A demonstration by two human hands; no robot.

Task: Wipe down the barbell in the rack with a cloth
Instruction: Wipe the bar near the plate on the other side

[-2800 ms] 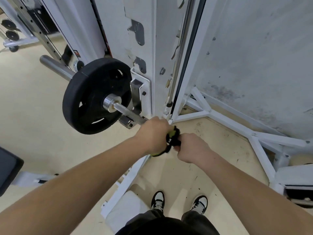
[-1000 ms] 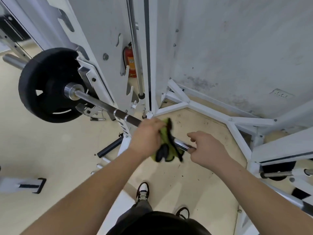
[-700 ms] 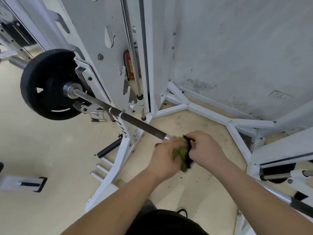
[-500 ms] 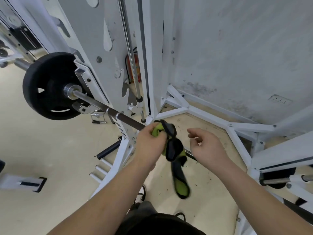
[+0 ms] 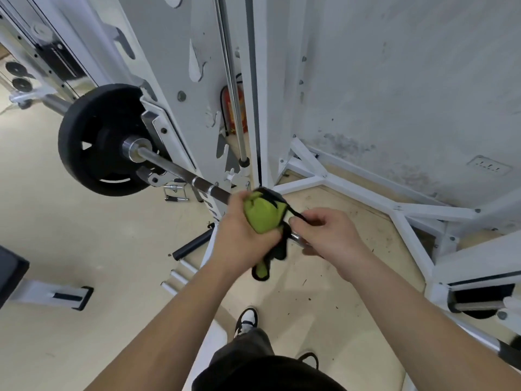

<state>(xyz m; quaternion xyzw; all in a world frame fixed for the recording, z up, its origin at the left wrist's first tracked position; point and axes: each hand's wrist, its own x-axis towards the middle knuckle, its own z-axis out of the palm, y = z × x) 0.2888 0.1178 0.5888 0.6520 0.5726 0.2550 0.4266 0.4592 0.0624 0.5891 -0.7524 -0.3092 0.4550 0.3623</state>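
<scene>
A black plate (image 5: 95, 142) sits on the bar (image 5: 169, 165), which runs down to the right past the white rack (image 5: 174, 66). The left hand (image 5: 239, 238) is curled round the green-and-black cloth (image 5: 260, 215), bunching it over the bar, with one end hanging below the fist. Just beside it, the right hand (image 5: 329, 235) pinches the cloth's black edge above the bar.

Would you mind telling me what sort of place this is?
Most likely a gym: a barbell loaded with a black weight plate sits in a white rack.
</scene>
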